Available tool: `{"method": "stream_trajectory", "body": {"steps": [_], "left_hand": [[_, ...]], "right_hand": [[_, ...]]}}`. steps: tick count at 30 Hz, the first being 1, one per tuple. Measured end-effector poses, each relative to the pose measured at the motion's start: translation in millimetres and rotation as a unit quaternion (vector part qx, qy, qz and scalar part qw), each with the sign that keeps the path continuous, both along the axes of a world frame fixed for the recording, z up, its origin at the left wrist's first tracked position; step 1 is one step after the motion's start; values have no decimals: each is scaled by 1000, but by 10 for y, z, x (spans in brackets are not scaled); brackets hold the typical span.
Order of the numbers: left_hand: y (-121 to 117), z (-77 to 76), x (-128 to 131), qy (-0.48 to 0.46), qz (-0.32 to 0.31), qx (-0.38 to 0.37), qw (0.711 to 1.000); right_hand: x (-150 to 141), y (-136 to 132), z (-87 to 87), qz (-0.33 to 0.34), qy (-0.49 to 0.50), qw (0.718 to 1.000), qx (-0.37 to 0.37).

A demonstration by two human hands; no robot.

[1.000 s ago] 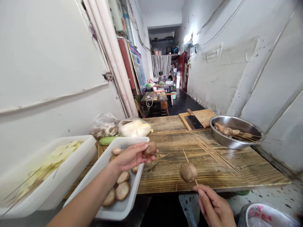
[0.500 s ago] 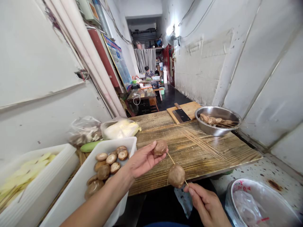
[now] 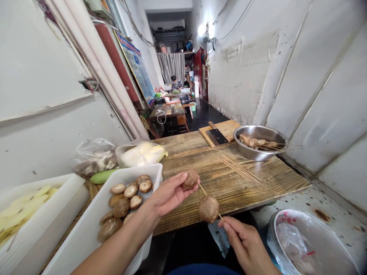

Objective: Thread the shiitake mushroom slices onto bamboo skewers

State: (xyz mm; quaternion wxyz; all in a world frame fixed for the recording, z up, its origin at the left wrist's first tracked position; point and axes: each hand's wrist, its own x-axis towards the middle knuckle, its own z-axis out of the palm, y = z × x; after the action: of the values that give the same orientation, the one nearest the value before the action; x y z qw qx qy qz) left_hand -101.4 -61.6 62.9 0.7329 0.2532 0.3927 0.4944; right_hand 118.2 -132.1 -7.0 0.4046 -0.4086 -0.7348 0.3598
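Note:
My left hand (image 3: pixel 169 193) holds a brown mushroom (image 3: pixel 190 179) between thumb and fingers above the wooden table. A thin skewer (image 3: pixel 202 188) meets that mushroom at its lower right; how deep its tip goes is hidden. Lower on the same skewer sits a second mushroom cap (image 3: pixel 208 209), pierced through. My right hand (image 3: pixel 246 238) pinches the skewer's near end just below this cap. Left of my hands, a white plastic bin (image 3: pixel 156 172) contains several loose mushrooms (image 3: pixel 121 208), some cap up and some stem side up.
Bare skewers (image 3: pixel 242 168) lie on the table (image 3: pixel 177 152). Behind them are a cleaver (image 3: pixel 217 136) on a cutting board (image 3: pixel 229 128) and a steel bowl (image 3: pixel 258 154) of skewered mushrooms. A lined bucket (image 3: pixel 312 244) stands at right, a bin of pale slices (image 3: pixel 28 208) at left. Someone sits far back.
The view has shifted slightly, so everything appears a little further left. Both hands keep their grips, and the two mushrooms stay about the same distance apart on the skewer.

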Motion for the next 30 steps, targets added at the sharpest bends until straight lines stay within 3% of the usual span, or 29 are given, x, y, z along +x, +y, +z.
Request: {"method": "stream_trajectory", "body": {"steps": [30], "left_hand": [[-11, -43, 9, -10, -2, 8, 1000]], "right_hand": [[27, -20, -16, 11, -12, 1000, -15]]}}
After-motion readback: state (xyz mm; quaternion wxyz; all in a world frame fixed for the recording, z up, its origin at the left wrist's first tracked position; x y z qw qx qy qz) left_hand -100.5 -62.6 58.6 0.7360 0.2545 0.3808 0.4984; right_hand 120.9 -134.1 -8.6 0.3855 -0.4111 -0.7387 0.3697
